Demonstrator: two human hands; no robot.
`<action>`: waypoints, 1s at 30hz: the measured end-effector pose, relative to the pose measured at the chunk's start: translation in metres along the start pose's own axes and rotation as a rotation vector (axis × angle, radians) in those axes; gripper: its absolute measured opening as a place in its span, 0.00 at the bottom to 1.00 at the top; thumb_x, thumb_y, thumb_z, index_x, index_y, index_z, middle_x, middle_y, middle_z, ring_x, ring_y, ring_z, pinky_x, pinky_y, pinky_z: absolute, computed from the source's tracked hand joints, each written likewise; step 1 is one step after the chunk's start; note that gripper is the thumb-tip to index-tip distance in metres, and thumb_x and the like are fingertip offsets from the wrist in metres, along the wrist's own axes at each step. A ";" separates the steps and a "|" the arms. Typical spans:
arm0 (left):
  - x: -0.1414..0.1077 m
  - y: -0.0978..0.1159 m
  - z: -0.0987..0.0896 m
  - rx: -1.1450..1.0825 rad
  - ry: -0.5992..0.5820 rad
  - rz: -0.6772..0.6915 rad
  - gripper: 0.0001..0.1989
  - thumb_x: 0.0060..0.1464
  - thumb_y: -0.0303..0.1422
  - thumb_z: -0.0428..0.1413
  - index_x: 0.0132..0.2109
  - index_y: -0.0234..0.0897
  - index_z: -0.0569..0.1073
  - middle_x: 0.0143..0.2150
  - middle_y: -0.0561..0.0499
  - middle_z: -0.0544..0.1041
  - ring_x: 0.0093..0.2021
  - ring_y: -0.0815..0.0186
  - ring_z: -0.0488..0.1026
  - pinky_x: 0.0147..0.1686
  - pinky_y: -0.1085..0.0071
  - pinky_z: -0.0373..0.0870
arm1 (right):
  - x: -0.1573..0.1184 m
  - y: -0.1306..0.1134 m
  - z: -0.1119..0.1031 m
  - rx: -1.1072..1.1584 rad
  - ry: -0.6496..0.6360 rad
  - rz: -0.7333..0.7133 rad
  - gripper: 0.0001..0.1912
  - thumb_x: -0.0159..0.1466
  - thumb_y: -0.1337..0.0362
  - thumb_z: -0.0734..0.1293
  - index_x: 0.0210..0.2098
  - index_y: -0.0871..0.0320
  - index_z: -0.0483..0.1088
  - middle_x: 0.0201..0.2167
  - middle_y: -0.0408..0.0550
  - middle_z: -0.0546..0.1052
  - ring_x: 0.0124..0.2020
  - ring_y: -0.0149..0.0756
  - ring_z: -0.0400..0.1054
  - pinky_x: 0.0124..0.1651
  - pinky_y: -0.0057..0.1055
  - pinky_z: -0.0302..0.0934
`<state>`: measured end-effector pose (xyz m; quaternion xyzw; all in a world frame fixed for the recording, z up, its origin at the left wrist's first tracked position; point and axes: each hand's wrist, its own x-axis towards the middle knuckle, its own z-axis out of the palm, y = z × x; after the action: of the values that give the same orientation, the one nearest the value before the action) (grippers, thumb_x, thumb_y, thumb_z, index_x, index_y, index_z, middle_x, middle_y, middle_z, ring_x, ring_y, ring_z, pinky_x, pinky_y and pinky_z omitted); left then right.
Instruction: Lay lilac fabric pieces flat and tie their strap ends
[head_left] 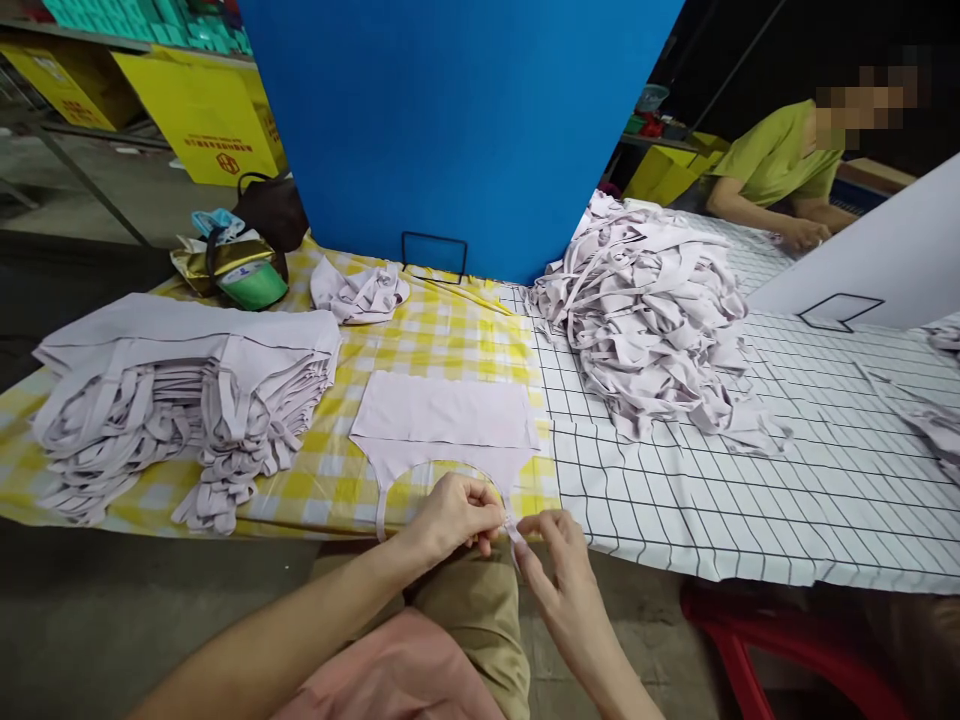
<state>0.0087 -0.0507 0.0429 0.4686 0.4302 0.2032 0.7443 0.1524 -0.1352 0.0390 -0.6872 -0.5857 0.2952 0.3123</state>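
A pale lilac garment piece (pixel 446 415) lies flat on the yellow checked cloth, its two straps pointing toward me. At the table's front edge, my left hand (pixel 457 515) pinches the right strap. My right hand (pixel 555 555) is just to the right, with thumb and fingertips closed on the same strap (pixel 513 528) lower down. The left strap (pixel 381 515) hangs by the edge beside my left forearm. A thick stack of similar pieces (pixel 195 350) lies at the left, straps drooping forward. Beyond the flat piece is a small crumpled bundle (pixel 360 292).
A large tangled heap of lilac pieces (pixel 652 310) covers part of the white grid cloth (pixel 675 510). A blue panel (pixel 450 130) stands behind. Tape and a bag sit back left. A person (pixel 780 160) works at the back right. A red stool (pixel 795 650) is below right.
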 end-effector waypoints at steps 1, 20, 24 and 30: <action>0.001 -0.002 0.002 -0.007 0.013 0.013 0.06 0.39 0.31 0.54 0.20 0.32 0.67 0.15 0.56 0.67 0.14 0.75 0.64 0.14 0.81 0.52 | 0.000 0.002 0.005 -0.040 0.099 -0.054 0.12 0.59 0.57 0.62 0.40 0.54 0.65 0.41 0.51 0.67 0.46 0.45 0.61 0.47 0.42 0.57; 0.018 0.005 -0.012 -0.315 0.000 -0.160 0.12 0.41 0.31 0.55 0.20 0.35 0.58 0.12 0.63 0.54 0.11 0.80 0.47 0.14 0.78 0.40 | 0.044 -0.001 0.016 -0.467 0.128 -0.588 0.12 0.67 0.68 0.53 0.36 0.57 0.66 0.22 0.43 0.64 0.21 0.30 0.58 0.25 0.25 0.53; 0.024 0.008 -0.021 -0.429 -0.077 -0.269 0.10 0.41 0.29 0.54 0.22 0.36 0.58 0.12 0.63 0.53 0.12 0.80 0.47 0.15 0.79 0.40 | 0.057 -0.005 0.006 -0.530 0.109 -0.767 0.11 0.67 0.70 0.54 0.37 0.58 0.67 0.23 0.44 0.63 0.24 0.31 0.57 0.27 0.26 0.53; 0.032 0.007 -0.027 -0.090 -0.034 -0.105 0.08 0.48 0.31 0.50 0.23 0.35 0.62 0.15 0.60 0.57 0.14 0.76 0.52 0.16 0.78 0.48 | 0.068 -0.005 0.002 -0.415 0.088 -0.676 0.10 0.66 0.70 0.55 0.35 0.57 0.67 0.25 0.45 0.66 0.26 0.32 0.60 0.29 0.27 0.55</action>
<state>0.0047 -0.0111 0.0297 0.4148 0.4320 0.1754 0.7814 0.1573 -0.0669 0.0383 -0.5161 -0.8122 0.0215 0.2712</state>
